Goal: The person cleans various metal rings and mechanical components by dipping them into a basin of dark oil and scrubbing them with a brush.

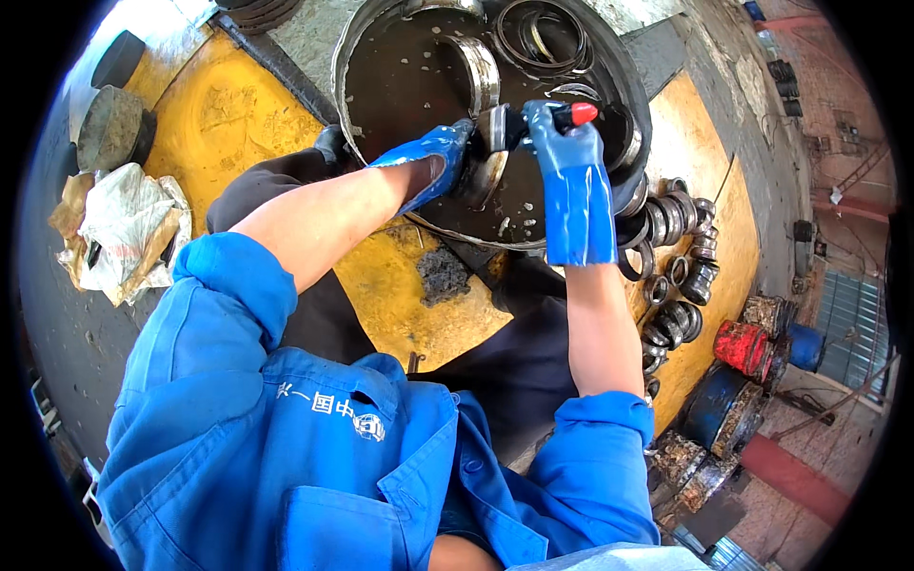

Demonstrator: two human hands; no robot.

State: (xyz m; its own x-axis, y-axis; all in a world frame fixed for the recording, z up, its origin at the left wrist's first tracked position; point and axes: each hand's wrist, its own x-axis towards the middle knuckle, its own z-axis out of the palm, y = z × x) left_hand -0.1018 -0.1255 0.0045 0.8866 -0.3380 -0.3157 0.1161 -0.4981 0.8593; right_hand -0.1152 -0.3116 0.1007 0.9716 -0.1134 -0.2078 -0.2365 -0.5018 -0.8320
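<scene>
Both my hands wear blue rubber gloves above a round tub of dark liquid. My left hand is closed on the near side of a metal ring, held tilted over the liquid. In my right hand is a scraper-like tool with a black handle ending in red. Its flat metal head meets the ring's upper edge; whether it is a blade or a brush ferrule, I cannot tell. Beyond my hands, another wide metal ring stands partly in the liquid, and thinner rings lie at the far right inside the tub.
Several metal rings stand in rows on the yellow board right of the tub. White and brown sacking lies at the left, near a round grey block. Red and blue cylindrical parts stand further right. A dark clump sits between my knees.
</scene>
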